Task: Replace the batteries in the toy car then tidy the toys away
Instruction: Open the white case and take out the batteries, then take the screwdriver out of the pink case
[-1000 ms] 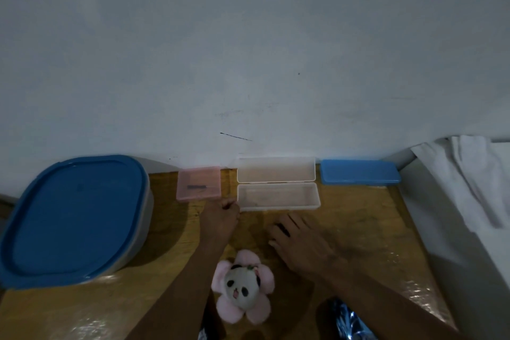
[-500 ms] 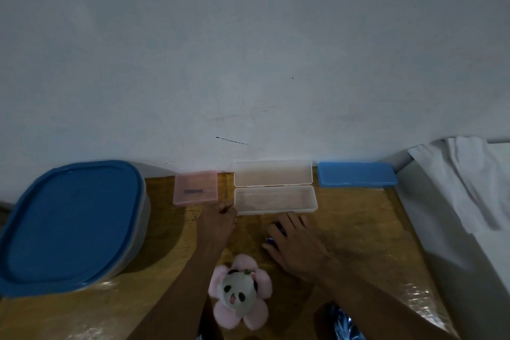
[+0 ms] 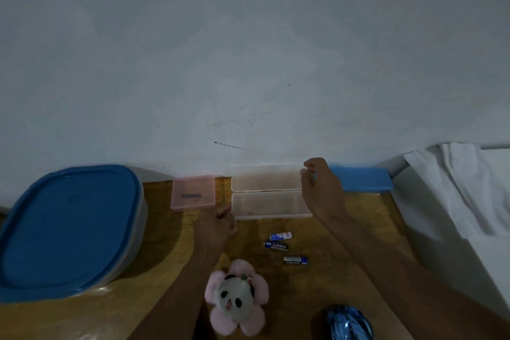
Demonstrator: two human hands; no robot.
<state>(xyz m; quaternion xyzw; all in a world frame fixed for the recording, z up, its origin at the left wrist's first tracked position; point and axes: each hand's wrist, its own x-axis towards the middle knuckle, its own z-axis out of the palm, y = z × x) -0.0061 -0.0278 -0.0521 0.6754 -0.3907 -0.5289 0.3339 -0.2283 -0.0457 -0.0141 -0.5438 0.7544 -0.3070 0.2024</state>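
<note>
Batteries (image 3: 280, 241), three, lie loose on our tabletop (image 3: 358, 232) below the clear box (image 3: 271, 204). Our right hand (image 3: 320, 190) hovers over its end, fingers pinched, grip contents unclear. Left hand (image 3: 215, 225) rests fisted. Toy car isn't clearly visible.

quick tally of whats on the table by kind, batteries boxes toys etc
batteries: 3
small boxes: 3, pink box, open clear case, blue case
big tub with blue lid: 1
panda plush: 1
shiny blue object, partly cut off: 1
total: 9
</note>
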